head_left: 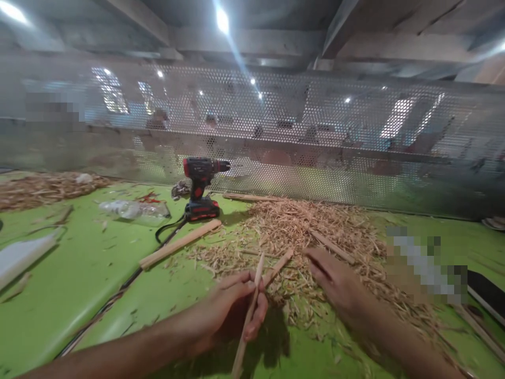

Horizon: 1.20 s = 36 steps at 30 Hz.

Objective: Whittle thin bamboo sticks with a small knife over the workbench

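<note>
My left hand (236,308) is closed around a thin wooden stick (248,316) that runs from below my palm up past my fingers. My right hand (335,281) hovers over a pile of wood shavings (300,231) with its fingers stretched forward and nothing in them. Another thin stick (279,266) lies in the shavings between the two hands. All of this rests on a green table (79,273).
A red and black cordless drill (200,187) stands upright at the back. A flat wooden strip (179,243) and a black cable (118,292) lie left of the shavings. A clear plastic bag (136,210) and a perforated metal screen (315,131) are behind.
</note>
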### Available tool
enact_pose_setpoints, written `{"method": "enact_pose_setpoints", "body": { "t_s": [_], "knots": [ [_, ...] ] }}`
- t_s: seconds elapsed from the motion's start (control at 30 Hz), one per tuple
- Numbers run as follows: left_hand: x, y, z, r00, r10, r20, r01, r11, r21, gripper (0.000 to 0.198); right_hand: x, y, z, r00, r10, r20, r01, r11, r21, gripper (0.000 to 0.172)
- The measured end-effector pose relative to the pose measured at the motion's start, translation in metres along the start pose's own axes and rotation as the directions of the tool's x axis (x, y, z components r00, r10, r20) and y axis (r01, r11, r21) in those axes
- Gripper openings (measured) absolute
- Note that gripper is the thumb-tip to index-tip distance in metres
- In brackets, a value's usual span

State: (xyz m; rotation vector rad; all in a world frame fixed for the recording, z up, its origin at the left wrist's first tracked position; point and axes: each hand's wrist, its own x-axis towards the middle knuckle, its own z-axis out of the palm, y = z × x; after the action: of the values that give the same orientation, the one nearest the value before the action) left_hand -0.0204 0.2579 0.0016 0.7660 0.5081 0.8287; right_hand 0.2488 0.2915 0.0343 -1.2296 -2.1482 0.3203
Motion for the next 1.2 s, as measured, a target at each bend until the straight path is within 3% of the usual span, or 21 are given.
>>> {"method": "enact_pose_setpoints", "body": {
  "t_s": [0.07, 0.17, 0.23, 0.33, 0.43, 0.53, 0.77, 0.9, 1.1, 1.2],
  "knots": [
    [0.000, 0.000, 0.001, 1.000, -0.010, 0.003, 0.010, 1.000, -0.015, 0.014, -0.002, -0.010, 0.009, 0.990, -0.114, 0.087, 0.120, 0.991, -0.064, 0.040],
    [-0.001, -0.002, -0.001, 0.999, -0.038, 0.033, 0.039, 0.998, -0.041, 0.013, -0.003, -0.014, 0.017, 0.969, -0.217, 0.118, 0.233, 0.962, -0.142, 0.037],
    [-0.001, -0.002, -0.003, 0.998, -0.045, 0.047, 0.047, 0.998, -0.044, 0.013, -0.003, -0.015, 0.018, 0.977, -0.171, 0.128, 0.182, 0.980, -0.078, 0.036],
    [0.000, -0.003, -0.004, 0.998, -0.048, 0.038, 0.049, 0.998, -0.030, 0.013, -0.004, -0.020, 0.015, 0.991, -0.010, 0.135, -0.015, 0.983, 0.184, 0.036],
    [0.000, -0.003, -0.004, 0.999, -0.019, 0.038, 0.019, 1.000, 0.000, 0.015, -0.006, -0.024, 0.009, 0.979, 0.167, 0.113, -0.200, 0.886, 0.417, 0.040],
    [0.000, -0.003, -0.002, 0.999, -0.001, 0.036, -0.001, 0.999, 0.034, 0.015, -0.004, -0.021, 0.003, 0.945, 0.316, 0.080, -0.309, 0.791, 0.528, 0.048],
    [-0.001, -0.005, 0.000, 0.999, 0.009, 0.037, -0.011, 0.999, 0.048, 0.014, 0.007, -0.004, -0.007, 0.927, 0.373, 0.039, -0.314, 0.715, 0.625, 0.046],
    [-0.002, -0.005, 0.000, 1.000, -0.001, 0.028, -0.001, 0.999, 0.044, 0.012, 0.009, 0.000, -0.009, 0.923, 0.384, -0.024, -0.303, 0.764, 0.569, 0.048],
    [-0.004, -0.005, -0.001, 0.999, -0.006, 0.035, 0.004, 0.998, 0.059, 0.013, 0.010, 0.009, -0.007, 0.892, 0.445, 0.084, -0.359, 0.581, 0.731, 0.044],
    [-0.003, -0.005, -0.002, 0.999, -0.003, 0.040, 0.000, 0.998, 0.058, 0.012, 0.010, 0.012, -0.007, 0.890, 0.439, 0.125, -0.381, 0.562, 0.734, 0.042]
  ]
}}
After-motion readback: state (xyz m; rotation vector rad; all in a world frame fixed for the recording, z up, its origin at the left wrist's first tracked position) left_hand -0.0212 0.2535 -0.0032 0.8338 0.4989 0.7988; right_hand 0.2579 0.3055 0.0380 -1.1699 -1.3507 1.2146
